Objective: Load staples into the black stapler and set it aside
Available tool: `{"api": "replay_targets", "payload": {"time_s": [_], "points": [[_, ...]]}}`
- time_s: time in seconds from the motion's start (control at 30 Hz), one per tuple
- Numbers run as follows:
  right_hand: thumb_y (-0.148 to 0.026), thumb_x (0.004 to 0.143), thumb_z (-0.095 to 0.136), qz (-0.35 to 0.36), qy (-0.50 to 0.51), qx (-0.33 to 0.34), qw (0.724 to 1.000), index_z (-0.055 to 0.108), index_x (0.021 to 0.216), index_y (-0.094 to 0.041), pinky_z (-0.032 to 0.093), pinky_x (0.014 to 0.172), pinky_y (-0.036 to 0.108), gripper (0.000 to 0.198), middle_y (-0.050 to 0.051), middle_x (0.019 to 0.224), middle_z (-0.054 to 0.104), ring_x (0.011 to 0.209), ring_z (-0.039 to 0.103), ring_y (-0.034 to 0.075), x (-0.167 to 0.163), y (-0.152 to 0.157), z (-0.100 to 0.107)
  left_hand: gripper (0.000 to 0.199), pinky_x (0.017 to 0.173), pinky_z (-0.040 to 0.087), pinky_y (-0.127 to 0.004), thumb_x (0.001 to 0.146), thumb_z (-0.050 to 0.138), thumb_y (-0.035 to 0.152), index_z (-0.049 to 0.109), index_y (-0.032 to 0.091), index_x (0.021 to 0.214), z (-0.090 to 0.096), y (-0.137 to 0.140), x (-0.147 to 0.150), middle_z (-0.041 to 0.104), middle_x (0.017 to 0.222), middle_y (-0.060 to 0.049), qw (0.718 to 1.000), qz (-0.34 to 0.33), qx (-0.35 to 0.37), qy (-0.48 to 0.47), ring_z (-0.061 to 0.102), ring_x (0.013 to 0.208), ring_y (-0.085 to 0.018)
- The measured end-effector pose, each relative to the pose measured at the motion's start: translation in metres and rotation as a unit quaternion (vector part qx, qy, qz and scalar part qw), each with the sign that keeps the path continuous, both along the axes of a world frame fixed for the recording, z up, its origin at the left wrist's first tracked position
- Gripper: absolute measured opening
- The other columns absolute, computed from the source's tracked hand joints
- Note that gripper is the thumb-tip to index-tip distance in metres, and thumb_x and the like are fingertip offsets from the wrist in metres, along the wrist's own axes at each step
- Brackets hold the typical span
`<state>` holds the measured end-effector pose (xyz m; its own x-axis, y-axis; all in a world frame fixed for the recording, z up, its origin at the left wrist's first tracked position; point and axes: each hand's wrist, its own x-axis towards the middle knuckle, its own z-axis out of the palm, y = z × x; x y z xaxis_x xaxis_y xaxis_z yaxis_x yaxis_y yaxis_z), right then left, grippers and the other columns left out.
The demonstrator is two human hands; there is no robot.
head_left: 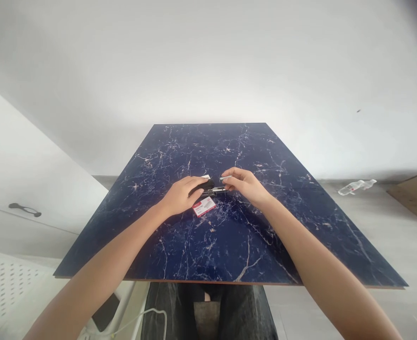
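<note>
A black stapler (210,184) lies on the blue table, its metal staple channel (218,189) showing toward the right. My left hand (182,193) is closed around the stapler's left part, thumb in front and fingers on top. Between the thumb and fingers of my right hand (246,186) is a small silvery strip (225,178), seemingly a strip of staples, just above the channel's right end. In front of the stapler rests a small red and white box (204,207). Behind it a bit of something white (206,176) peeks out, too small to name.
The dark blue marble-patterned table (208,250) reaches back to a white wall. On the floor at right are a clear plastic bottle (357,187) and a cardboard box (414,197). A white cable (152,310) and a dark flat object (105,312) are at lower left.
</note>
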<state>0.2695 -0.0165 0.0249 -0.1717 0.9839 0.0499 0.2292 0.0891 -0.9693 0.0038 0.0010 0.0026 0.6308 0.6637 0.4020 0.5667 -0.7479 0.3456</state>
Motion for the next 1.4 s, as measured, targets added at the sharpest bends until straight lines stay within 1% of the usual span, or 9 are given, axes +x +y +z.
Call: {"api": "replay_targets", "payload": {"time_s": [0.13, 0.23, 0.33, 0.43, 0.67, 0.87, 1.07, 1.2, 1.4], "points": [[-0.039, 0.085, 0.068, -0.030, -0.171, 0.117, 0.978, 0.075, 0.088, -0.025, 0.048, 0.069, 0.033, 0.016, 0.001, 0.075, 0.071, 0.066, 0.061, 0.017, -0.002, -0.003, -0.002, 0.039, 0.102, 0.054, -0.044, 0.105, 0.046, 0.030, 0.055, 0.024, 0.142, 0.000, 0.000, 0.001, 0.065, 0.137, -0.008, 1.000, -0.005, -0.001, -0.007, 0.063, 0.122, -0.025], [-0.038, 0.086, 0.067, -0.038, -0.204, 0.153, 0.966, 0.077, 0.092, -0.026, 0.049, 0.071, 0.034, 0.016, 0.001, 0.081, 0.074, 0.069, 0.064, 0.018, -0.004, -0.004, -0.005, 0.039, 0.103, 0.053, -0.044, 0.105, 0.045, 0.031, 0.055, 0.024, 0.142, 0.000, 0.000, 0.001, 0.065, 0.138, -0.008, 1.000, -0.006, -0.002, -0.010, 0.062, 0.123, -0.025], [-0.038, 0.086, 0.070, -0.039, -0.195, 0.145, 0.969, 0.077, 0.101, -0.028, 0.053, 0.077, 0.036, 0.020, 0.003, 0.092, 0.077, 0.080, 0.069, 0.021, -0.002, -0.002, -0.007, 0.040, 0.102, 0.054, -0.044, 0.104, 0.046, 0.031, 0.056, 0.025, 0.142, 0.001, 0.000, 0.002, 0.065, 0.137, -0.009, 1.000, -0.003, -0.004, -0.006, 0.062, 0.123, -0.025], [-0.035, 0.085, 0.072, -0.021, -0.196, 0.138, 0.971, 0.078, 0.100, -0.028, 0.055, 0.082, 0.037, 0.018, 0.003, 0.094, 0.078, 0.084, 0.071, 0.022, 0.000, 0.001, -0.009, 0.040, 0.103, 0.054, -0.045, 0.105, 0.045, 0.032, 0.056, 0.025, 0.142, 0.001, 0.000, 0.001, 0.065, 0.138, -0.009, 1.000, -0.001, -0.007, -0.003, 0.062, 0.123, -0.026], [-0.033, 0.091, 0.065, 0.009, -0.230, 0.198, 0.953, 0.079, 0.102, -0.029, 0.055, 0.082, 0.036, 0.018, 0.002, 0.099, 0.078, 0.081, 0.070, 0.021, -0.001, 0.000, -0.007, 0.041, 0.101, 0.055, -0.045, 0.105, 0.044, 0.034, 0.054, 0.025, 0.144, 0.001, 0.000, 0.000, 0.064, 0.139, -0.009, 1.000, 0.000, -0.015, 0.003, 0.061, 0.124, -0.026], [-0.027, 0.087, 0.067, 0.067, -0.241, 0.189, 0.949, 0.079, 0.100, -0.028, 0.055, 0.080, 0.036, 0.017, 0.002, 0.097, 0.078, 0.081, 0.069, 0.021, -0.003, -0.002, -0.006, 0.041, 0.103, 0.054, -0.046, 0.105, 0.043, 0.034, 0.055, 0.025, 0.144, 0.002, -0.001, 0.001, 0.064, 0.139, -0.009, 1.000, 0.003, -0.018, 0.007, 0.061, 0.125, -0.026], [-0.026, 0.089, 0.066, 0.055, -0.247, 0.216, 0.943, 0.079, 0.101, -0.028, 0.053, 0.081, 0.036, 0.018, 0.003, 0.100, 0.077, 0.084, 0.069, 0.021, -0.002, 0.001, -0.010, 0.041, 0.105, 0.053, -0.047, 0.105, 0.044, 0.033, 0.055, 0.025, 0.144, 0.003, -0.002, 0.002, 0.064, 0.139, -0.009, 1.000, 0.001, -0.013, 0.008, 0.060, 0.126, -0.026], [-0.025, 0.086, 0.070, 0.063, -0.253, 0.224, 0.939, 0.078, 0.098, -0.028, 0.050, 0.091, 0.039, 0.014, 0.003, 0.105, 0.077, 0.096, 0.068, 0.023, -0.001, 0.002, -0.010, 0.041, 0.106, 0.052, -0.046, 0.104, 0.045, 0.032, 0.055, 0.025, 0.143, 0.002, -0.001, 0.001, 0.063, 0.141, -0.008, 1.000, 0.003, -0.014, 0.007, 0.060, 0.126, -0.026], [-0.023, 0.083, 0.072, 0.057, -0.246, 0.179, 0.951, 0.076, 0.093, -0.028, 0.048, 0.093, 0.039, 0.012, 0.002, 0.105, 0.076, 0.098, 0.067, 0.023, -0.004, 0.003, -0.014, 0.040, 0.102, 0.054, -0.045, 0.105, 0.044, 0.034, 0.056, 0.026, 0.142, 0.003, -0.002, 0.001, 0.065, 0.138, -0.008, 1.000, 0.011, -0.017, 0.016, 0.062, 0.122, -0.026]]}}
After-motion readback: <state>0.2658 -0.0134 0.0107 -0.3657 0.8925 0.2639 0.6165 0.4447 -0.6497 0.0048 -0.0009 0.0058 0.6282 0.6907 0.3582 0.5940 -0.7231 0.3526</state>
